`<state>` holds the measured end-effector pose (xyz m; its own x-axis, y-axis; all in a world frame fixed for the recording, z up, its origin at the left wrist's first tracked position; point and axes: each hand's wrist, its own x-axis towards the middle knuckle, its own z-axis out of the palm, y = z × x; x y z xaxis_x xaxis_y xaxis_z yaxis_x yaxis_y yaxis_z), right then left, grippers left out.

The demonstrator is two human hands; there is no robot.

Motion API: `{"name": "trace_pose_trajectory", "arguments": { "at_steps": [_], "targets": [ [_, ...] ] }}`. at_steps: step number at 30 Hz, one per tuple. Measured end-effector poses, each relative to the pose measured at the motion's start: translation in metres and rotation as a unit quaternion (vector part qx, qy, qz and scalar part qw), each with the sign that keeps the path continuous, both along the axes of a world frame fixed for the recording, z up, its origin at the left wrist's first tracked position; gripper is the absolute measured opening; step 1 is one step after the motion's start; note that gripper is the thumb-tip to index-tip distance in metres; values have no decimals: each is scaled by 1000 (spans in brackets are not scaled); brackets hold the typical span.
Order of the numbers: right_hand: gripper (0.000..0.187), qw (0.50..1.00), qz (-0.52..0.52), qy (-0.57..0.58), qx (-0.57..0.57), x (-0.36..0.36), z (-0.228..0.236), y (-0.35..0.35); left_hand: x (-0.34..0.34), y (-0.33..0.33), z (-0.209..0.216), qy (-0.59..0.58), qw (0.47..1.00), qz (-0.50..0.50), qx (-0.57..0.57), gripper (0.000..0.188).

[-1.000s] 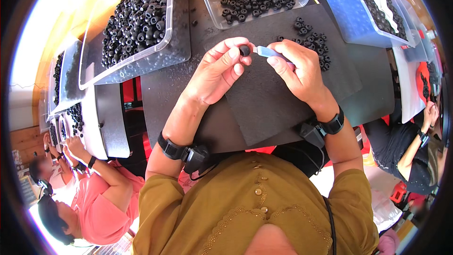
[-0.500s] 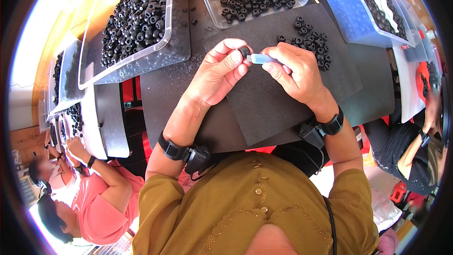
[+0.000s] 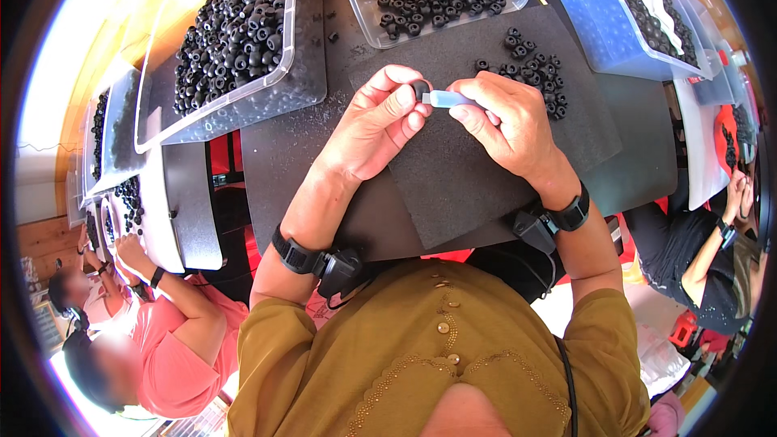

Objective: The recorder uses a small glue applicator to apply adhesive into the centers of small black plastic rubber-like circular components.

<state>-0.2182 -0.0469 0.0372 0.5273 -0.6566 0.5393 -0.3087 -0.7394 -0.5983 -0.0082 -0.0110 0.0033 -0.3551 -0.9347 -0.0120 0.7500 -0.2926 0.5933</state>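
My left hand pinches a small round black part between thumb and fingers. It looks like the ring-shaped rubber pieces lying around. My right hand is closed around a small tool with a light blue handle; its short pale tip meets the black part, and I cannot make out the tip's exact kind. Both hands are above a dark mat on the table. Right of and beyond my right hand, a group of loose black parts lies on the mat.
A clear bin heaped with black parts stands at the far left. Another clear bin is tipped toward me at the back. A bluish bin stands at the far right. Other people sit left and right; one wears a pink shirt.
My hands and the tool have hardly moved; the black part seems slightly turned in my left fingers. At the right edge, another person's hands have shifted.
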Motion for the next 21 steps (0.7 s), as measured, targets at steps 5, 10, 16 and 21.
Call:
{"name": "trace_pose_trajectory", "arguments": {
  "at_steps": [5,10,16,21],
  "targets": [
    [15,1000,-17,6,-15,0,1,2,-3,2,5,-4,1000,9,-12,17],
    [19,975,-156,-122,97,-22,-3,-28,-17,10,6,-122,985,-91,-77,17],
    [32,976,84,-111,165,-4,1,-5,-4,-1,0,-60,996,-71,0,16],
    [19,981,111,-96,130,-2,-2,-7,-6,-2,-5,-63,995,-77,23,17]
  ]
}}
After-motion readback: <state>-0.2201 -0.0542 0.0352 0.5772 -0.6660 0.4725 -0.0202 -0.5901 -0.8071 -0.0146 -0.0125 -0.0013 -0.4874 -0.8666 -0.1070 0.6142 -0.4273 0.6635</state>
